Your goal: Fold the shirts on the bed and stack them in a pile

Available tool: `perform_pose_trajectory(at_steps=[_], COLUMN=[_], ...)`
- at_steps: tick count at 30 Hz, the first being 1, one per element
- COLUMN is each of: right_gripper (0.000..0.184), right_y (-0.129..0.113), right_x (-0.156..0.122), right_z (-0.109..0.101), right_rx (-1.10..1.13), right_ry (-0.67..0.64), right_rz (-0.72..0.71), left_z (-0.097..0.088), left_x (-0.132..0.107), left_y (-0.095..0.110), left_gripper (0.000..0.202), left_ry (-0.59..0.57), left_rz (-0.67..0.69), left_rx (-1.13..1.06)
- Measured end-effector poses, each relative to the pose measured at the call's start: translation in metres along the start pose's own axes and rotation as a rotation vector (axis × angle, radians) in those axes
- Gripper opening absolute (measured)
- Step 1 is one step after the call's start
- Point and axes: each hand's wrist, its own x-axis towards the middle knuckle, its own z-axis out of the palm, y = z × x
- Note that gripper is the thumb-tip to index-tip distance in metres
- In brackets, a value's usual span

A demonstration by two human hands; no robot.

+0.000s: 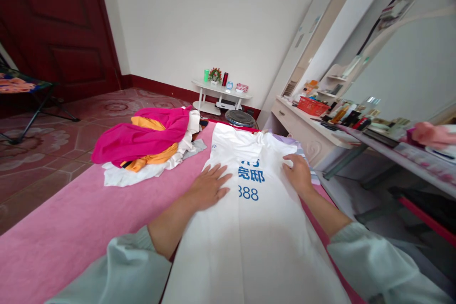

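Note:
A white T-shirt (263, 232) with blue characters and digits lies spread lengthwise over a pink-covered bed, its collar end away from me. My left hand (208, 187) rests on the left part of the shirt, palm down with fingers spread. At the opposite edge, my right hand (298, 173) has its thumb and fingers closed on the shirt's fabric near the sleeve. A pale purple cloth (285, 138) shows partly from under the shirt's far right side. The shirt's lower end runs out of view.
Left of the shirt, a heap of magenta, orange and white clothes (146, 137) lies on the pink bedcover (107, 228). A dressing table (309, 128) with a red basket (312, 106) and bottles stands right. Beyond are a low white stand (221, 88) and a folding stool (35, 90).

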Motion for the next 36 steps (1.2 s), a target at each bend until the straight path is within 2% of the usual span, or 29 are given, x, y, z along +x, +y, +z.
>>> perform_pose_trajectory(at_steps=[4,8,12,15,18,23,26,28,31,33,36], right_gripper=[0.023,0.023,0.031,0.033,0.032,0.032,0.027,0.023,0.017,0.012,0.018], right_y=[-0.049,-0.099,-0.127,-0.134,-0.137,-0.142,-0.141,-0.138,-0.133,-0.131,-0.129], right_x=[-0.06,-0.118,-0.159,-0.181,-0.196,-0.209,-0.215,-0.217,-0.219,-0.22,-0.219], right_z=[-0.009,-0.03,-0.059,-0.077,-0.087,-0.094,-0.088,-0.079,-0.064,-0.059,-0.058], right_rx=[0.224,0.413,0.495,0.496,0.493,0.497,0.513,0.544,0.578,0.577,0.575], right_ry=[-0.167,-0.342,-0.468,-0.5,-0.488,-0.39,-0.328,-0.273,-0.18,-0.174,-0.187], right_rz=[-0.267,-0.397,-0.54,-0.635,-0.715,-0.823,-0.896,-0.93,-0.967,-0.974,-0.984], left_z=[0.001,0.001,-0.002,-0.007,-0.012,-0.016,-0.015,-0.013,-0.008,-0.006,-0.006], left_x=[0.0,-0.006,-0.018,-0.023,-0.02,0.008,0.032,0.046,0.061,0.067,0.07], left_y=[0.006,0.015,0.025,0.037,0.052,0.073,0.079,0.079,0.079,0.077,0.073], left_gripper=[0.05,0.05,0.049,0.041,0.028,0.041,0.054,0.047,0.032,0.027,0.022], left_ry=[0.006,0.01,-0.005,0.011,0.041,0.093,0.071,0.061,0.072,0.083,0.111], left_rz=[-0.019,-0.033,-0.017,-0.022,-0.093,-0.266,-0.429,-0.485,-0.509,-0.514,-0.527], left_rx=[0.068,0.113,0.118,0.088,0.1,0.137,0.13,0.128,0.112,0.094,0.053])
